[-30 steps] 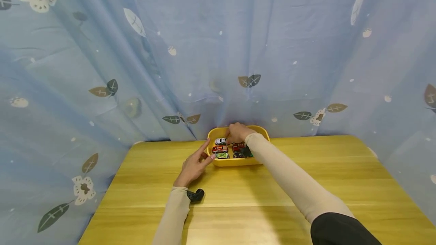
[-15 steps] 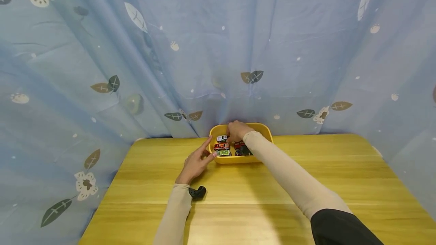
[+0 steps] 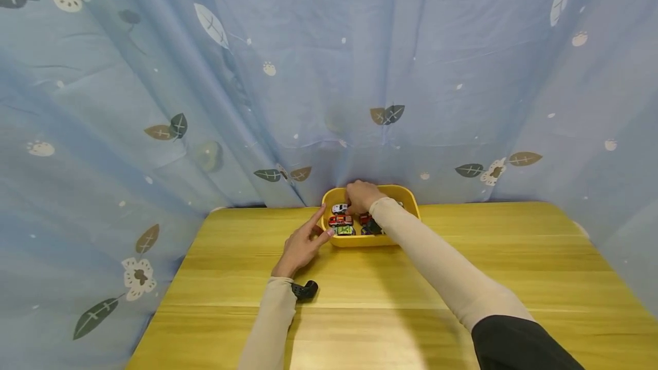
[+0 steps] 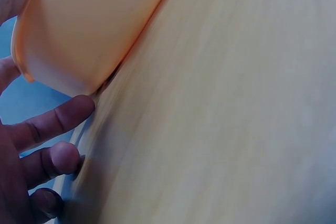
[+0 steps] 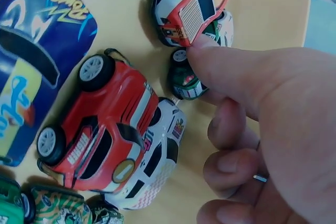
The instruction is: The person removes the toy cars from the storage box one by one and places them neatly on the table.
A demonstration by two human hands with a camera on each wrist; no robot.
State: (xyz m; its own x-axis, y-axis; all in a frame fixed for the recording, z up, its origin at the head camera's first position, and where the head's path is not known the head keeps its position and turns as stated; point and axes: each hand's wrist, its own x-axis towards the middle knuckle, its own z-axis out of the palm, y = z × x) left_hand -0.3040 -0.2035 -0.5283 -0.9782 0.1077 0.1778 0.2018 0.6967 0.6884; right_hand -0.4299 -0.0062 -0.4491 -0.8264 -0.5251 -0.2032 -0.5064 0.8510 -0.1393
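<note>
My left hand [image 3: 302, 249] rests at the left end of a yellow plastic box [image 3: 360, 241]; its extended index finger and thumb touch the rim. In the left wrist view, a finger lies near the bottom corner of the box wall [image 4: 89, 24]. Inside the box, my right hand [image 3: 362, 196] pinches a green-and-white toy car [image 5: 187, 80] between thumb and index finger, the thumb covering its middle. Close beside it is a red-and-white toy car [image 5: 191, 11]. A larger-looking red toy car [image 5: 113, 135] and a white one [image 5: 163, 166] lie nearer the wrist.
A lime-green toy car [image 3: 344, 230] lies at the box's front left. Glossy blue printed bodywork [image 5: 42, 61] and green toy cars [image 5: 58, 203] appear in the right wrist view. The wooden table [image 3: 247, 244] meets a blue patterned curtain [image 3: 308, 101] behind the box.
The head view has shifted slightly, so the box and hands appear a little farther right. Both hands stay at the box, the right beside the same row of cars.
</note>
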